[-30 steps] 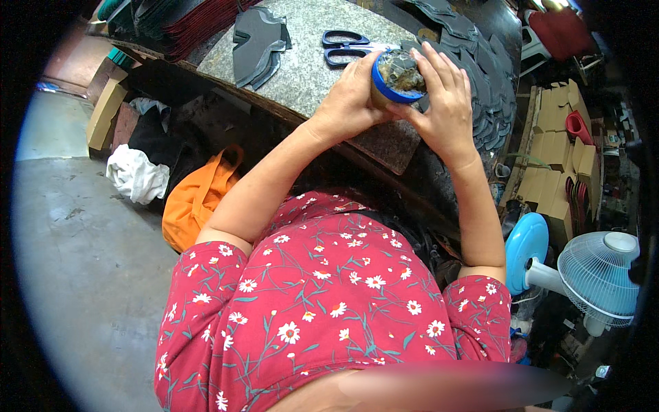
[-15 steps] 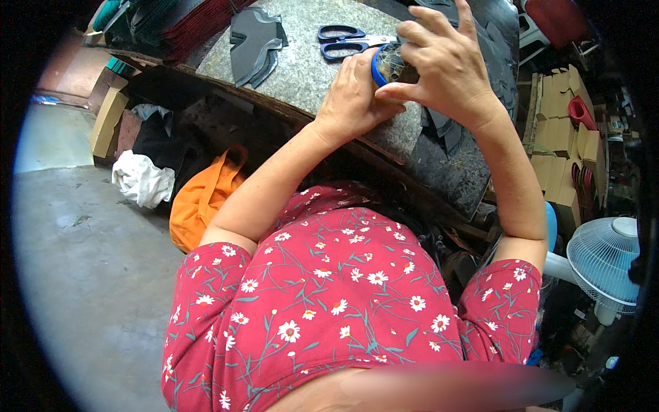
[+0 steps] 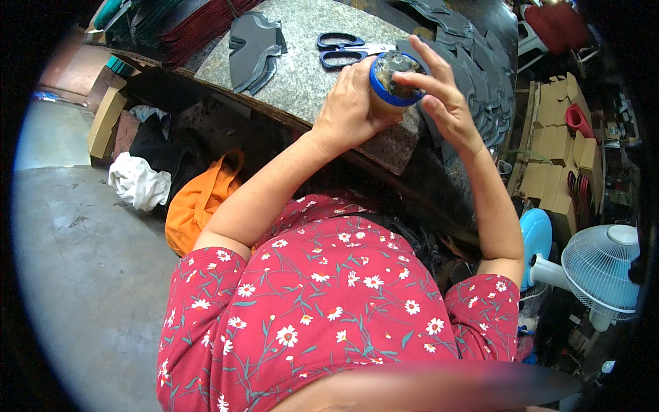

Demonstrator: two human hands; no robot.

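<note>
The left hand (image 3: 353, 110) is wrapped around the side of a small round jar with a blue rim (image 3: 392, 81), held upright just above the near edge of the grey stone slab (image 3: 302, 62). The right hand (image 3: 446, 103) grasps nothing fully: its thumb and forefinger pinch at the jar's rim from the right while the other 3 fingers spread loose. The jar looks rigid and light, probably plastic, smooth enough to slip, so the wall grip suits it and the rim is best worked with fingertips. Its dark contents cannot be made out. Beyond the jar on the slab lie blue-handled scissors (image 3: 343, 51); left of them on the slab, 1 stack of dark cut pieces (image 3: 254, 51).
</note>
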